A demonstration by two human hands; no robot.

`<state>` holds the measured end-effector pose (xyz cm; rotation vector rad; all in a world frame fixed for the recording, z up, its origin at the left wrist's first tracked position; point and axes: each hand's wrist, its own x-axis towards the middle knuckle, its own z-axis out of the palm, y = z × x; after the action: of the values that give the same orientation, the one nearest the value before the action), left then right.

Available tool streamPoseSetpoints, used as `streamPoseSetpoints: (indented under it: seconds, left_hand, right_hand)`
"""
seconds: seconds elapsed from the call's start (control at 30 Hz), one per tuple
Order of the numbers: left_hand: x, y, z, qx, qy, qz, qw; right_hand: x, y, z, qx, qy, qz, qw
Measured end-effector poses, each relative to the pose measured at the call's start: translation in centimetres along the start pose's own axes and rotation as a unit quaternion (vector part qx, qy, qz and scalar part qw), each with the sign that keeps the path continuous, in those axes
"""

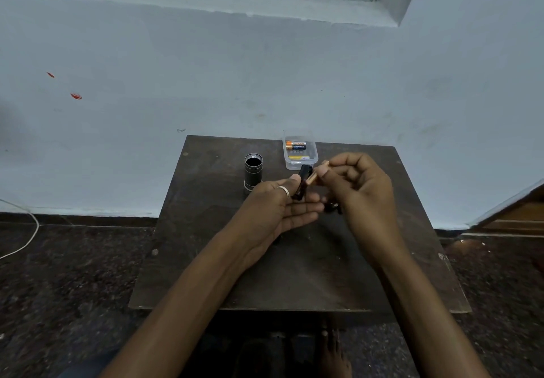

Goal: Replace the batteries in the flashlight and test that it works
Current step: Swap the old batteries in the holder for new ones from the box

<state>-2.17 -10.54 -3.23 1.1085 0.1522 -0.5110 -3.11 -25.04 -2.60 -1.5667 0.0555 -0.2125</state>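
Note:
The black flashlight body (253, 171) stands upright on the dark wooden table (294, 274), its open end facing up. My left hand (276, 209) holds a black battery holder (302, 181) above the table's middle. My right hand (359, 189) pinches a copper-coloured battery (315, 175) whose end touches the holder. A small dark part (332, 207), partly hidden under my right hand, lies on the table.
A clear plastic box (300, 152) at the table's back edge holds a copper-and-black battery (295, 145) and a yellow-labelled item. A pale wall rises right behind the table. A white cord (29, 230) lies on the dark floor at the left.

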Motion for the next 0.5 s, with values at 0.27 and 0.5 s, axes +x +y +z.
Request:
streamPoseSetpoints:
  seconds: [0.27,0.5]
  left_hand:
    - [0.1,0.1,-0.5,0.0,0.026,-0.005,1.0]
    - [0.0,0.2,-0.1,0.017,0.032,-0.009,0.999]
  right_hand:
    - [1.8,0.7,-4.3,-0.156,0.149,0.036,0.976]
    - [2.0,2.1,-5.4,-0.444,0.091,0.072,0.889]
